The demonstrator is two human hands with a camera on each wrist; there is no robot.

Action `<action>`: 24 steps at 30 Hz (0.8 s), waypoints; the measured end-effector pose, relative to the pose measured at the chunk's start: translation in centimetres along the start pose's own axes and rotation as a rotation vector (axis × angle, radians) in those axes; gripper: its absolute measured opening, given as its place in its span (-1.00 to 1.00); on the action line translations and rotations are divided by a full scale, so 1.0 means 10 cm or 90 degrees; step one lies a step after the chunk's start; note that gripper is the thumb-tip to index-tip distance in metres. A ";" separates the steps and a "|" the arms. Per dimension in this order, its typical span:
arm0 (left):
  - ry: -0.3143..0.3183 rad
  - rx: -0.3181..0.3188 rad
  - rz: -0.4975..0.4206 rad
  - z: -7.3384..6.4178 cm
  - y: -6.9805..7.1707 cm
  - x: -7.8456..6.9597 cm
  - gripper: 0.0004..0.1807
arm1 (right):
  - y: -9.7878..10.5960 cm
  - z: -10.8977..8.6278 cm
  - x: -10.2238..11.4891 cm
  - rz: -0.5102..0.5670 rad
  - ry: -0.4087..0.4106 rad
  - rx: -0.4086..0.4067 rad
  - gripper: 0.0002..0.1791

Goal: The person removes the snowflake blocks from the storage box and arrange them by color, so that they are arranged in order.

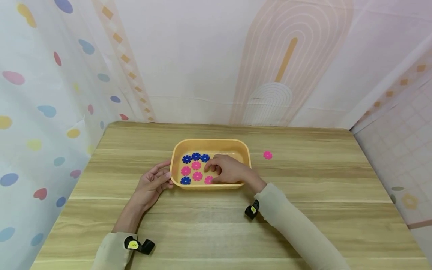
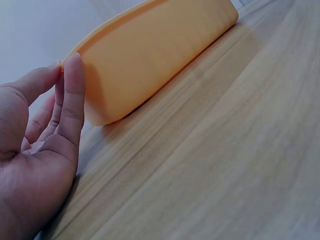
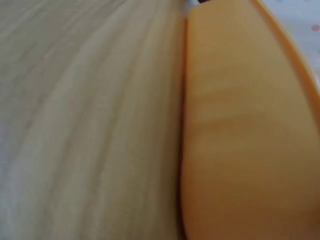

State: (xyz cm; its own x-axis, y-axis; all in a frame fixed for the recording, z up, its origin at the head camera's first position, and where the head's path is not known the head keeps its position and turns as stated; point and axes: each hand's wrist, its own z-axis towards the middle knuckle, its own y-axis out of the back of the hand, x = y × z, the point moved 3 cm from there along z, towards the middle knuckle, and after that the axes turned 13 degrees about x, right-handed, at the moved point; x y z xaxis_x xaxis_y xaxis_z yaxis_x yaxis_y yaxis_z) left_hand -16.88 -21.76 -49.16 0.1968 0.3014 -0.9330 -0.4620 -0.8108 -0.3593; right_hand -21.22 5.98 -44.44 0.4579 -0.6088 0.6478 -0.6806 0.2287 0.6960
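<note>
A yellow-orange plastic bin [image 1: 210,187] stands on the table, with several flat blue flower-shaped discs [image 1: 186,159] and several pink ones [image 1: 197,176] spread over its floor, mostly to the left. My left hand [image 1: 153,186] pinches the bin's left rim; the left wrist view shows the thumb and a finger meeting at the bin's edge [image 2: 135,55]. Inside the bin is my right hand [image 1: 229,169], fingers loosely bent, thumb apart from them and near a pink disc [image 1: 208,180]. No disc shows between its fingers. The right wrist view has only the bin's outer wall [image 3: 245,125] and tabletop.
One pink flower disc [image 1: 267,155] lies on the wooden table [image 1: 303,187], right of the bin. A patterned curtain [image 1: 189,63] hangs behind the table and along both sides. Black straps [image 1: 140,245] are on both wrists.
</note>
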 end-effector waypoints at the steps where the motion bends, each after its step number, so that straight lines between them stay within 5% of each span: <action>1: 0.000 0.000 -0.001 0.00 0.00 0.00 -0.52 | 0.00 0.00 0.00 -0.003 0.001 -0.001 -0.65; 24: -0.012 0.004 0.000 -0.03 -0.01 -0.01 -0.50 | -0.03 0.04 0.01 -0.033 -0.017 -0.016 -0.79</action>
State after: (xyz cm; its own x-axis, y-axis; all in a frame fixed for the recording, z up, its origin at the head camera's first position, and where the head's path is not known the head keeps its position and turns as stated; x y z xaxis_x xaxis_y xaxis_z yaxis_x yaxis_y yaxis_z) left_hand -16.63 -21.86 -49.07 0.1808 0.3108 -0.9331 -0.4679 -0.8073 -0.3596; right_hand -21.24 5.57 -44.69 0.4759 -0.6407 0.6026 -0.6414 0.2159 0.7362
